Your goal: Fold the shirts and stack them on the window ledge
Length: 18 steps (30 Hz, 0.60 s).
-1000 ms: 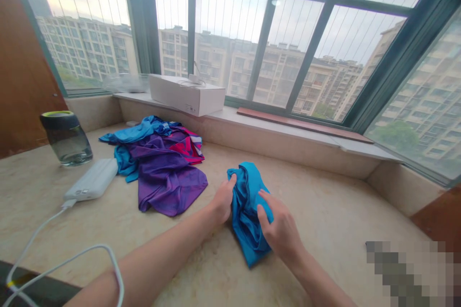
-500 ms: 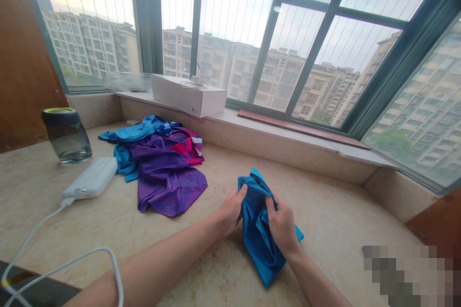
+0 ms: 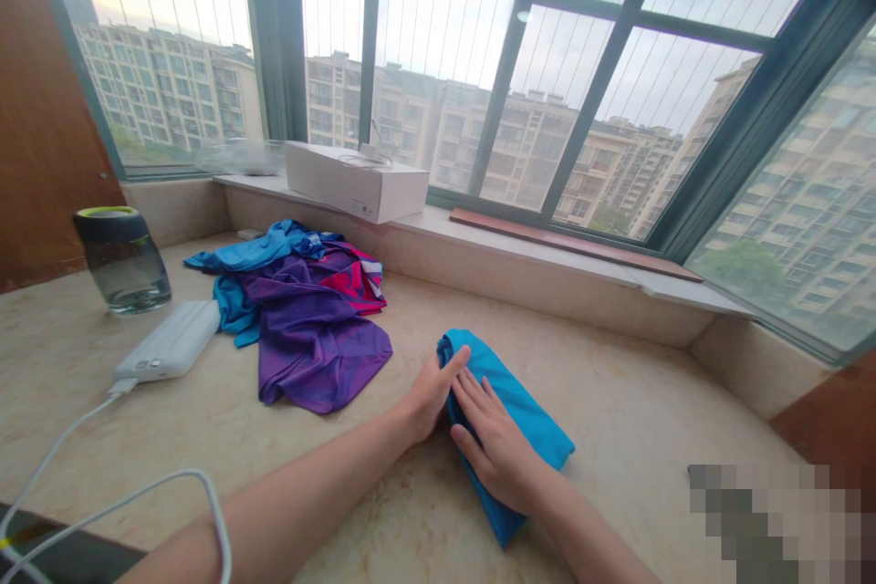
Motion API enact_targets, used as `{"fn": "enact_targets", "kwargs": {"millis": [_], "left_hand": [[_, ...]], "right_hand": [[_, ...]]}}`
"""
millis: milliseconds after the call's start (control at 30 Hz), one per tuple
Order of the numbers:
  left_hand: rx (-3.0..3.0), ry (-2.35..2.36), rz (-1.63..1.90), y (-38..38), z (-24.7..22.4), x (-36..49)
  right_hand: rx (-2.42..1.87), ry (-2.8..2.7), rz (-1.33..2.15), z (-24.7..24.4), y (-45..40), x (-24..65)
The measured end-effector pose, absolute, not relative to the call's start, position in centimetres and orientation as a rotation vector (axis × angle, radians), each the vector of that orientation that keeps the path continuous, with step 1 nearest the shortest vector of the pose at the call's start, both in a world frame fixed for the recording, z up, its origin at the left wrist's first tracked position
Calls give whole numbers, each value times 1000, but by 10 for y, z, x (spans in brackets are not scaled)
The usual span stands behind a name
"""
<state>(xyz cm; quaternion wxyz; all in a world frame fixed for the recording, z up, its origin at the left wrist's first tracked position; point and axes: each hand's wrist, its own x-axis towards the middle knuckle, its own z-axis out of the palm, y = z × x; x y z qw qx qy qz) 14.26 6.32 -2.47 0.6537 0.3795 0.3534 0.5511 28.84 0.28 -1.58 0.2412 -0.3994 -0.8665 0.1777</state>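
Observation:
A folded piece of shiny blue fabric (image 3: 524,397), perhaps a garment, lies on the stone-patterned surface in front of me. My left hand (image 3: 431,394) grips its far left end, thumb on top and the other fingers partly hidden. Across the fabric's upper side rests my right hand (image 3: 496,443), open and flat, fingers stretched toward the left hand. To the left is a loose heap: a purple cloth (image 3: 321,351) in front, a blue cloth (image 3: 274,246) behind and a red patterned cloth (image 3: 352,283) at its right.
A clear bottle with a dark lid (image 3: 123,260) stands at the left. Near it lies a white power bank (image 3: 171,339) with a white cable (image 3: 102,511) running toward me. On the window ledge sits a white box (image 3: 356,184). A blurred patch covers the lower right corner.
The right hand has gone from pinching the fabric's bunched layers to lying flat on top. The fabric is now folded over, with a smooth bright blue side up. The left hand stays at its end.

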Motion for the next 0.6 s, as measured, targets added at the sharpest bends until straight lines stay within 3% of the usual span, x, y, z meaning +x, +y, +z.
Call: {"fn": "enact_targets", "kwargs": {"millis": [133, 300, 433, 600], "left_hand": [[867, 903, 1268, 67, -24, 140], [812, 699, 1213, 68, -9, 132], [847, 653, 1200, 80, -7, 120], [1328, 1145, 1550, 103, -13, 99]], "right_hand": [[-924, -2295, 732, -10, -5, 300], [-1087, -1906, 523, -11, 11, 339], [-1108, -2194, 526, -10, 15, 356], [-1265, -2418, 466, -19, -1, 331]]}}
